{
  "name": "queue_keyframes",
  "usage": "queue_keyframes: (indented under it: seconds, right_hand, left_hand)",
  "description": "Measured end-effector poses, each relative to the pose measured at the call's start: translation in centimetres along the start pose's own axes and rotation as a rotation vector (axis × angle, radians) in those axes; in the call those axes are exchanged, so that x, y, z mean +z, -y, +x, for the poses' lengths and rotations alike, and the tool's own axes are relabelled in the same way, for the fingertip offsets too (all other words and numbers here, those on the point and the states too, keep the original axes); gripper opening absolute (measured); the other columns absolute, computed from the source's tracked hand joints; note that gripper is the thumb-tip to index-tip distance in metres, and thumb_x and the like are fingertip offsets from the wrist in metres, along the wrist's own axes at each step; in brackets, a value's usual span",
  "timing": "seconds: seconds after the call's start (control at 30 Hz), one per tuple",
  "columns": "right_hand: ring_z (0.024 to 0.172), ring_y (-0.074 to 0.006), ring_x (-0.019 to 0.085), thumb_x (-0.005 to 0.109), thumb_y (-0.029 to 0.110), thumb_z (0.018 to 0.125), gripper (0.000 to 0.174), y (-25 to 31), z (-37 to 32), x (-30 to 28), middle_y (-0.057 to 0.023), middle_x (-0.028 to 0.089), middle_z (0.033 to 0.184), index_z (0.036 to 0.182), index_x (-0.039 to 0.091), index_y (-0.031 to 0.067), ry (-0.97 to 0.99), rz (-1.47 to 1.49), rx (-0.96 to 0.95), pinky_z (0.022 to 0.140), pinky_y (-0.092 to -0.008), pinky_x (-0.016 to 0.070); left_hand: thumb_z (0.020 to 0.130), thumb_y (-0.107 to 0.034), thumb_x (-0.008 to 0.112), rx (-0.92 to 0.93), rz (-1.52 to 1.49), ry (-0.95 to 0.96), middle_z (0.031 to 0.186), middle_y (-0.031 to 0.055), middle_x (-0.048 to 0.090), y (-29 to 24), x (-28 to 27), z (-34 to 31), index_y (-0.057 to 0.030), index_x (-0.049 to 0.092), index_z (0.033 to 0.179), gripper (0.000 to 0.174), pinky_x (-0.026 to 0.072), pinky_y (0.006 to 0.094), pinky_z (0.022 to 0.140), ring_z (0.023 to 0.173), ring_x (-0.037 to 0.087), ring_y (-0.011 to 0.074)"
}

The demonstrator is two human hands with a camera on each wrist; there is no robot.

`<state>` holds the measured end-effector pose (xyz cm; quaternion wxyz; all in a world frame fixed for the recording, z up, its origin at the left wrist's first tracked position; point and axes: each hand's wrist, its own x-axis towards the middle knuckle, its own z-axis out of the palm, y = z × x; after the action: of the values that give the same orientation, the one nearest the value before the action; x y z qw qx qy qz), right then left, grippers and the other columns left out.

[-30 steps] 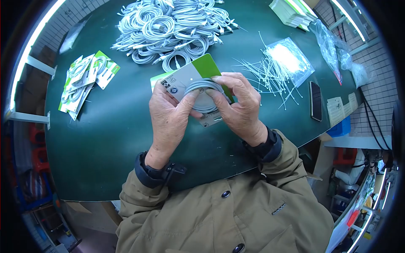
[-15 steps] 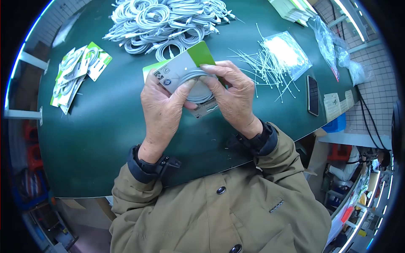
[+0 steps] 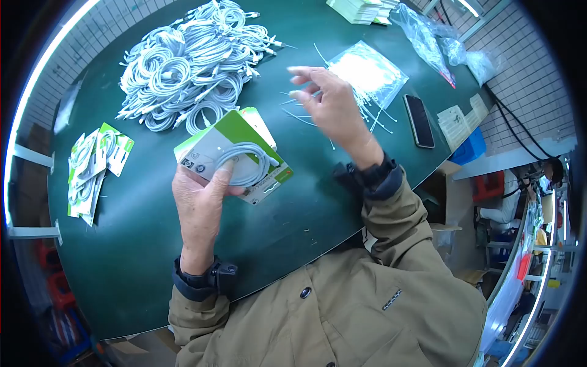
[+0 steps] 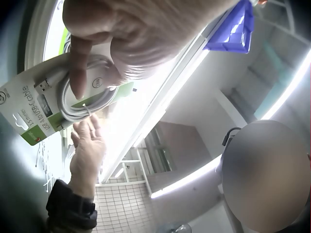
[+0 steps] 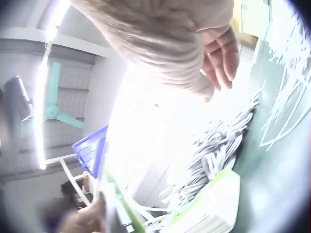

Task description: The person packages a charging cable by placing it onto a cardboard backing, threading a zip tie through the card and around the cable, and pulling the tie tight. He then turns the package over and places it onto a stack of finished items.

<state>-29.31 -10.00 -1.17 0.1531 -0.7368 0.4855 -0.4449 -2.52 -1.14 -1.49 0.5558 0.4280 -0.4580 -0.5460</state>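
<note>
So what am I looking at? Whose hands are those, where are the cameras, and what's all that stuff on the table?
There's no robot here, just a person working with bare hands. A camera on the head looks down at the table. Two more are worn on the wrists, so their pictures look tilted and even show ceiling lights.

The left hand holds a green and white card with a coiled cable against it. The right hand is lifted above the table, with nothing visible in it.

On the table are a big pile of cables, some cards with cables, thin white ties by a clear bag, and a phone.
</note>
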Motion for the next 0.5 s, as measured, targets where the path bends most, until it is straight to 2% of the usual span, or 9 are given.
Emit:
queue_keyframes:
  seconds: [0.07,0.17,0.2,0.37,0.4,0.5]
  right_hand:
    - [0.09,-0.0231,0.072,0.075,0.006,0.09,0.037,-4.2,0.4,-1.2,-0.0123,0.076,0.112,0.127,0.073,0.0065,0.092,-0.282,0.032,0.079,-0.036,0.0592]
    - [0.093,-0.0292,0.072,0.076,0.007,0.087,0.032,-7.8,0.3,-1.6,-0.0135,0.076,0.112,0.119,0.077,0.0062,0.19,-0.476,0.02,0.087,-0.0401,0.0584]
    - [0.099,-0.0318,0.071,0.077,0.011,0.087,0.033,-8.2,0.2,-1.3,-0.0122,0.076,0.111,0.119,0.076,0.0066,0.201,-0.541,-0.063,0.095,-0.042,0.056]
    - [0.101,-0.0322,0.07,0.076,0.014,0.088,0.029,-9.5,0.1,0.1,-0.0124,0.075,0.105,0.116,0.077,0.0062,0.266,-0.484,0.035,0.095,-0.0427,0.0555]
    - [0.101,-0.0328,0.07,0.076,0.014,0.089,0.028,-9.5,0.3,0.2,-0.0128,0.075,0.103,0.115,0.077,0.0059,0.284,-0.483,0.066,0.095,-0.0429,0.0556]
    - [0.101,-0.0343,0.07,0.075,0.017,0.09,0.026,-9.3,0.6,0.3,-0.0148,0.074,0.102,0.113,0.077,0.0054,0.354,-0.518,0.125,0.094,-0.0433,0.0557]
  left_hand:
    - [0.096,-0.003,0.074,0.018,0.054,0.046,0.116,0.0174,0.073,-0.4,0.3,-0.2,0.0086,0.055,0.134,0.044,0.0657,0.0279,0.064,0.092,0.075,0.0202]
    - [0.095,-0.005,0.077,0.01,0.055,0.098,0.116,0.0179,0.073,-0.7,0.5,-0.5,0.0104,0.056,0.135,0.048,0.0659,0.0282,0.065,0.091,0.075,0.0203]
    - [0.094,-0.005,0.078,0.008,0.064,0.096,0.114,0.0181,0.073,-0.9,0.6,-0.6,0.0109,0.058,0.134,0.047,0.0654,0.0281,0.065,0.089,0.075,0.0198]
    - [0.093,-0.008,0.081,-0.01,0.126,0.12,0.103,0.0179,0.077,-0.8,0.4,-1.1,0.0127,0.068,0.123,0.039,0.0621,0.0277,0.063,0.076,0.075,0.0169]
    - [0.092,-0.009,0.082,-0.008,0.136,0.103,0.098,0.0169,0.078,-0.9,0.7,-1.2,0.0125,0.071,0.117,0.034,0.0606,0.0274,0.062,0.07,0.074,0.0158]
    - [0.093,-0.01,0.082,-0.044,0.171,0.153,0.098,0.0168,0.078,-1.1,0.7,-1.6,0.0125,0.072,0.115,0.033,0.0608,0.0272,0.062,0.071,0.074,0.0155]
